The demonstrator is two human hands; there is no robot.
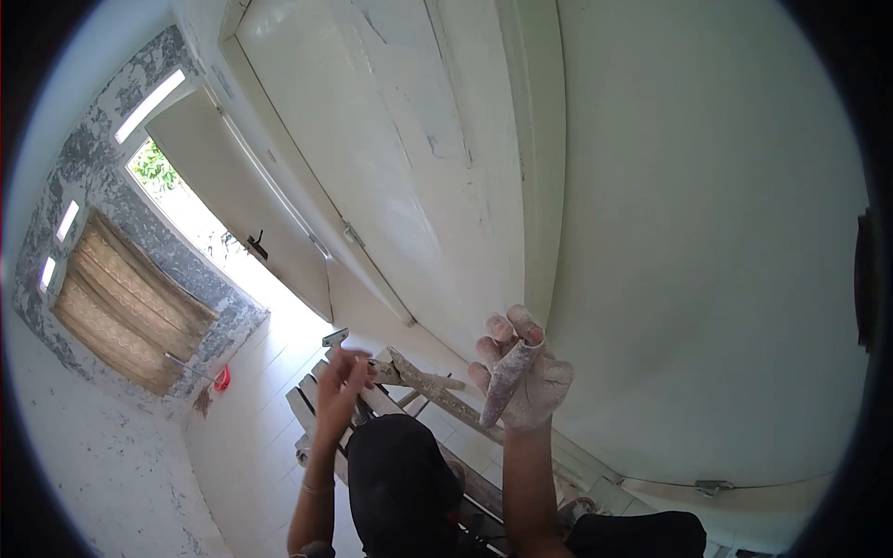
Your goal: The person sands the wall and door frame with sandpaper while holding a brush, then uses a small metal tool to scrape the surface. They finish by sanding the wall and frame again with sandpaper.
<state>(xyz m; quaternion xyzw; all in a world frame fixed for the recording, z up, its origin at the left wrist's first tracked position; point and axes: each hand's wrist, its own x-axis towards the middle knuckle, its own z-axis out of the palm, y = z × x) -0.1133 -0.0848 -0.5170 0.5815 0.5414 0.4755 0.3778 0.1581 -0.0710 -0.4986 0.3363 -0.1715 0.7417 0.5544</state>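
My right hand point(532, 372) is raised at the lower middle, wearing a whitish, dust-coated glove with bare fingertips. Its fingers are partly curled, and a purplish-grey, tapered piece point(510, 372) lies across the palm, seemingly a stiff glove finger or a held object; I cannot tell which. My left hand point(344, 386) is bare and slightly blurred, with its fingers bent. Right above its fingers is a small metal piece point(335, 338); whether they touch it is unclear. Both hands are over a worn wooden scaffold point(437, 391).
A large whitish door point(437, 186) leans across the upper middle beside a pale wall point(707, 232). At the left are an open door point(233, 195), a brown curtain point(135, 307) and a red object point(221, 378) on the tiled floor. A dark cap-like shape point(395, 484) fills the bottom.
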